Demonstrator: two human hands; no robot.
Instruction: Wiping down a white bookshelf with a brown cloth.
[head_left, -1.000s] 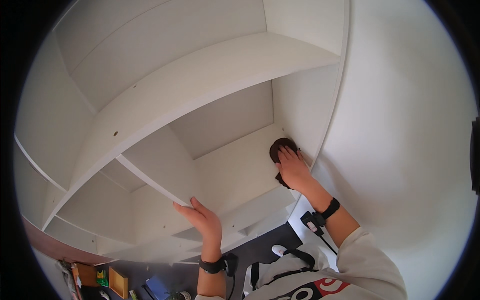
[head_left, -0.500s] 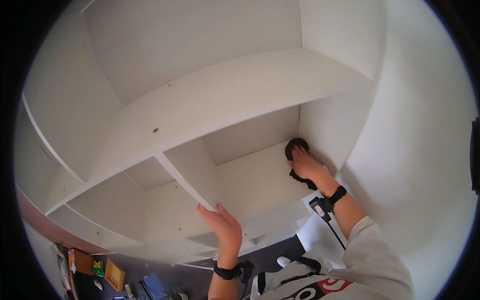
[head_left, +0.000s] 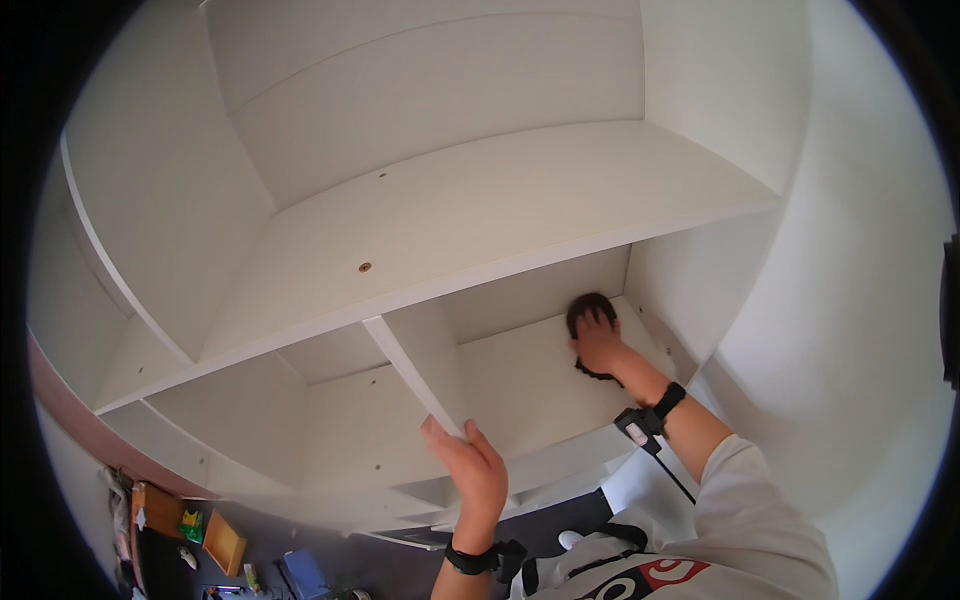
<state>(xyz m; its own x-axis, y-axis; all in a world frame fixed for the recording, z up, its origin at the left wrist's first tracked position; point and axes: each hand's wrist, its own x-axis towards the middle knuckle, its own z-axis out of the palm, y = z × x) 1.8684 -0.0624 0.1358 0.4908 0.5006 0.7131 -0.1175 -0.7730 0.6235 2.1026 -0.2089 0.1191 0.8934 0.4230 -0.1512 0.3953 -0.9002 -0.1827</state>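
Observation:
My right hand (head_left: 598, 344) presses on a dark brown cloth or pad (head_left: 586, 306) near the back right corner of a white shelf compartment (head_left: 510, 390), its fingers spread over it and slightly blurred. Part of the cloth shows below the hand; the rest is hidden under it. My left hand (head_left: 462, 455) grips the front edge of a vertical white divider (head_left: 415, 368) at the left side of that compartment, thumb and fingers either side of it. Both wrists wear black straps with small devices.
Above is a larger compartment with a shelf board (head_left: 500, 190) and small screw holes; more compartments lie left. A white wall (head_left: 870, 300) is at the right. On the dark floor (head_left: 390, 565) below are a wooden drawer or tray (head_left: 225, 545), a blue item (head_left: 305, 573) and small objects.
The cupboard has shifted rightward and down in the view as the camera turned. My right hand and the cloth have moved slightly leftward within the compartment. My left hand stays on the divider.

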